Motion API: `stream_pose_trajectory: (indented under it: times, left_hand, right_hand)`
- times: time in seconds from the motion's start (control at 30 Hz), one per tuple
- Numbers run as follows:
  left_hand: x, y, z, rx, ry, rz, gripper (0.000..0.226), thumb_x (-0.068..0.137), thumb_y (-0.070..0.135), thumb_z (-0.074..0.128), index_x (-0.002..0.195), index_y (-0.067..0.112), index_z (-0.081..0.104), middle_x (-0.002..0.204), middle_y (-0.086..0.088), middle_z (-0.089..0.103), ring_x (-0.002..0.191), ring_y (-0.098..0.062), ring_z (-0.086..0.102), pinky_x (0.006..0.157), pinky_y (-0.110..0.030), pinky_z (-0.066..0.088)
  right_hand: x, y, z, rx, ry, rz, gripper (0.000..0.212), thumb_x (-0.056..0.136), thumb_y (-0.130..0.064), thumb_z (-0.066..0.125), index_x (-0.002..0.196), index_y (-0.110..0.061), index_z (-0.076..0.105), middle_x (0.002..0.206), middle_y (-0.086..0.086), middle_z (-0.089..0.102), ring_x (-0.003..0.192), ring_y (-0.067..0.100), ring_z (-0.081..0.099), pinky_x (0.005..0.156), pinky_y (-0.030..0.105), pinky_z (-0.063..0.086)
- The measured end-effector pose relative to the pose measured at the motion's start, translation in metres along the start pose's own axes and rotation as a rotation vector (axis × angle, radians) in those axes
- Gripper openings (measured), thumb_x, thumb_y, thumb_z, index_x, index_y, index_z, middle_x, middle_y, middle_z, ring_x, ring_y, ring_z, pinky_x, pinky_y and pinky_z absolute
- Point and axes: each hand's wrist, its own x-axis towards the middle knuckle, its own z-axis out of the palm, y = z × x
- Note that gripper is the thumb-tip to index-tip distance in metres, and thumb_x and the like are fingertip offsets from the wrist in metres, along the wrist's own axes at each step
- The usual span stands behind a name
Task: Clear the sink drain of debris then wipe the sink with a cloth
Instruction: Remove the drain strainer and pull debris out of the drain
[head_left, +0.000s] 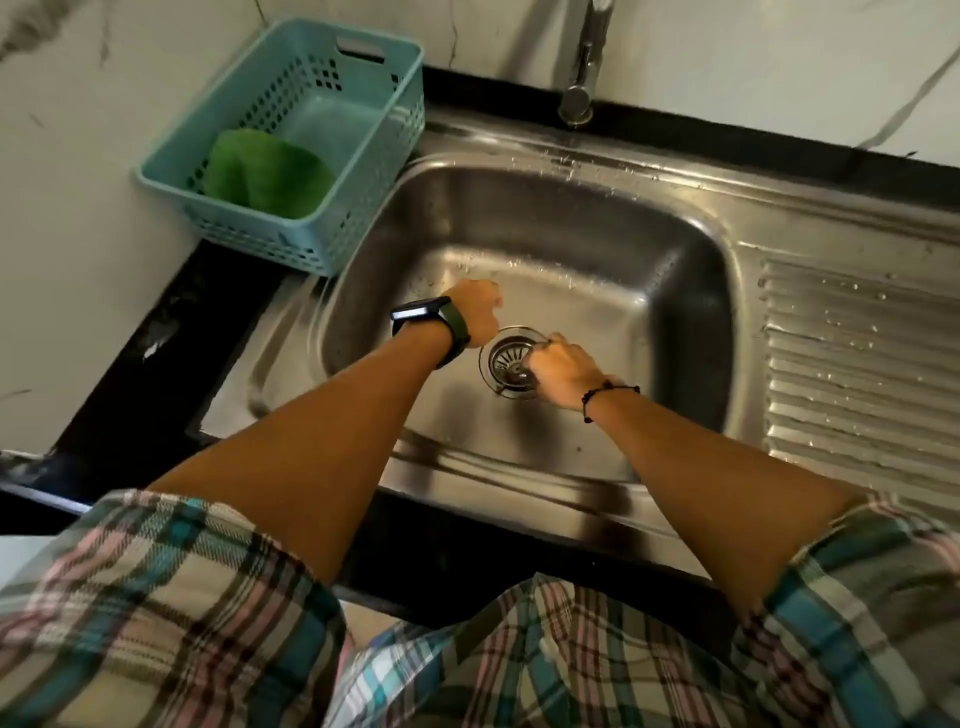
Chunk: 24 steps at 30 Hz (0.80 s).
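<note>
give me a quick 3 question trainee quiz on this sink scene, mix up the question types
1. True or false: the green cloth lies inside the pale blue perforated plastic basket.
2. Multiple choice: the right hand is
A. on the chrome tap
B. at the round metal drain strainer
C. on the ribbed draining board
3. Fill in: the left hand, over the stainless steel sink basin, has a dark ____ on its wrist.

Key
1. True
2. B; its fingers are curled at the strainer's centre, though what they pinch cannot be told.
3. watch
</note>
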Motion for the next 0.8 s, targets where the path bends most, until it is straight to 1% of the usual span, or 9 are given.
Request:
stream_pose_trajectory:
  times: [0.07, 0.13, 0.27, 0.37, 0.47, 0.53, 0.67, 0.73, 0.8]
  left_hand:
    - [0.001, -0.006, 0.001, -0.017, -0.005, -0.045, 0.043, 0.083, -0.002, 0.045, 0.125, 0.007, 0.050, 0.130, -0.015, 0.052, 0.117, -0.031, 0.052, 0.096, -0.036, 0.045]
    - [0.003, -0.014, 0.005, -0.021, -0.006, -0.073, 0.042, 0.083, -0.002, 0.045, 0.124, 0.007, 0.051, 0.129, -0.015, 0.053, 0.116, -0.031, 0.052, 0.096, -0.037, 0.045]
    - [0.007, -0.026, 0.011, -0.026, -0.028, -0.102, 0.040, 0.084, 0.000, 0.046, 0.123, 0.006, 0.051, 0.128, -0.015, 0.054, 0.115, -0.031, 0.053, 0.095, -0.038, 0.046]
    - [0.012, -0.035, 0.015, -0.030, -0.043, -0.122, 0.040, 0.084, 0.000, 0.045, 0.123, 0.007, 0.051, 0.128, -0.015, 0.054, 0.115, -0.031, 0.052, 0.096, -0.039, 0.046]
    - [0.015, -0.035, 0.014, -0.035, -0.047, -0.131, 0.041, 0.084, 0.000, 0.045, 0.124, 0.007, 0.051, 0.128, -0.015, 0.053, 0.115, -0.031, 0.052, 0.096, -0.040, 0.046]
    - [0.018, -0.033, 0.013, -0.024, -0.053, -0.120, 0.040, 0.084, 0.001, 0.046, 0.124, 0.006, 0.051, 0.129, -0.016, 0.054, 0.115, -0.031, 0.052, 0.096, -0.038, 0.046]
    - [0.022, -0.029, 0.009, -0.018, -0.049, -0.108, 0.040, 0.084, 0.000, 0.045, 0.124, 0.006, 0.051, 0.128, -0.015, 0.054, 0.115, -0.030, 0.053, 0.094, -0.037, 0.046]
    - [0.022, -0.029, 0.009, -0.026, -0.050, -0.113, 0.040, 0.085, 0.000, 0.045, 0.124, 0.006, 0.051, 0.128, -0.015, 0.053, 0.114, -0.030, 0.053, 0.095, -0.038, 0.047]
    - [0.022, -0.029, 0.010, -0.034, -0.049, -0.118, 0.040, 0.085, 0.000, 0.045, 0.124, 0.007, 0.051, 0.128, -0.015, 0.053, 0.114, -0.030, 0.053, 0.094, -0.038, 0.047]
  right_hand:
    - [0.007, -0.003, 0.006, -0.025, -0.024, 0.037, 0.034, 0.090, -0.009, 0.046, 0.123, -0.010, 0.056, 0.129, 0.015, 0.055, 0.127, 0.033, 0.037, 0.101, 0.041, 0.040]
    - [0.012, -0.006, 0.015, -0.038, -0.045, 0.041, 0.036, 0.093, -0.013, 0.045, 0.128, -0.014, 0.053, 0.135, 0.014, 0.050, 0.131, 0.033, 0.033, 0.105, 0.042, 0.038]
    - [0.021, -0.001, 0.032, -0.042, -0.087, 0.052, 0.041, 0.095, -0.013, 0.040, 0.136, -0.019, 0.042, 0.136, 0.012, 0.050, 0.131, 0.032, 0.032, 0.102, 0.042, 0.036]
    - [0.026, 0.000, 0.039, -0.065, -0.095, 0.071, 0.038, 0.096, -0.013, 0.040, 0.134, -0.015, 0.046, 0.133, 0.010, 0.053, 0.130, 0.031, 0.033, 0.100, 0.043, 0.036]
    - [0.032, -0.001, 0.039, -0.049, -0.062, 0.055, 0.038, 0.095, -0.014, 0.042, 0.132, -0.019, 0.048, 0.135, 0.010, 0.052, 0.131, 0.032, 0.031, 0.099, 0.042, 0.036]
    - [0.036, -0.003, 0.039, -0.046, -0.037, 0.053, 0.036, 0.094, -0.015, 0.044, 0.129, -0.018, 0.051, 0.136, 0.008, 0.051, 0.132, 0.032, 0.031, 0.100, 0.043, 0.035]
    - [0.042, -0.002, 0.037, -0.043, 0.002, 0.053, 0.030, 0.092, -0.013, 0.046, 0.121, -0.015, 0.057, 0.130, 0.008, 0.056, 0.127, 0.032, 0.036, 0.097, 0.043, 0.037]
    - [0.043, -0.001, 0.037, -0.035, -0.012, 0.056, 0.031, 0.092, -0.013, 0.047, 0.121, -0.015, 0.056, 0.131, 0.009, 0.055, 0.127, 0.032, 0.035, 0.097, 0.043, 0.036]
    - [0.044, 0.000, 0.040, -0.020, -0.032, 0.057, 0.037, 0.091, -0.012, 0.048, 0.128, -0.016, 0.052, 0.136, 0.009, 0.050, 0.130, 0.032, 0.033, 0.099, 0.044, 0.036]
